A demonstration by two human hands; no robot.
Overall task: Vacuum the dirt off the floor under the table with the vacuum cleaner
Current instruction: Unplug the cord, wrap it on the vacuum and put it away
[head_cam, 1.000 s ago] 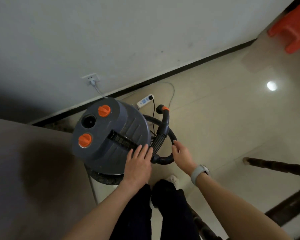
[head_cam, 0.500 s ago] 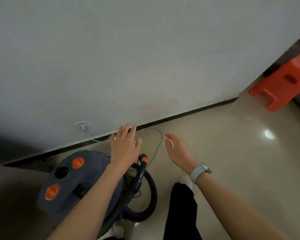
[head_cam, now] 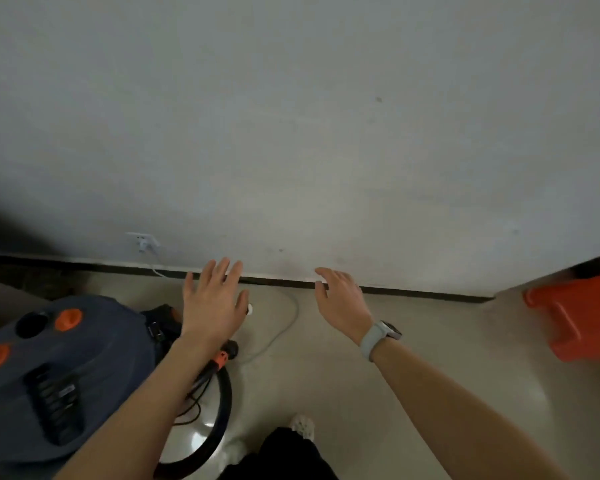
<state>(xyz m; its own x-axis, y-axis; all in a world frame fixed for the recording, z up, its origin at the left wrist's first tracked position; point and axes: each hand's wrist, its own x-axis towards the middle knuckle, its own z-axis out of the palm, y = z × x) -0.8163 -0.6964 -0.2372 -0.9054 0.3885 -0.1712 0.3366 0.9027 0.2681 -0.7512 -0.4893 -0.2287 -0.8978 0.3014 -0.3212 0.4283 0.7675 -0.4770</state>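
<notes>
Both hands have been lifted away from the vacuum cleaner (head_cam: 59, 372). A second ago the left hand (head_cam: 215, 303) was laid flat on its grey lid and the right hand (head_cam: 340, 303) was at the black hose (head_cam: 222, 410); now neither touches anything. The view has also been raised, so that the white wall (head_cam: 326, 116) fills most of the frame and the machine is pushed down to the lower left corner.

Nothing is held, and the hose is left curled on the floor (head_cam: 395, 393) beside the drum, so the cleaning itself is judged not yet begun. A white cord (head_cam: 284, 327) is seen running from the wall socket (head_cam: 142, 241) across the tiles. No table can be made out for certain.

Each forearm is stretched forward and slightly up. The left palm is turned down with fingers spread wide; the right is turned partly sideways, fingers loosely extended, a watch (head_cam: 378, 337) worn at the wrist. An orange stool (head_cam: 579, 317) stands well apart at the right.
</notes>
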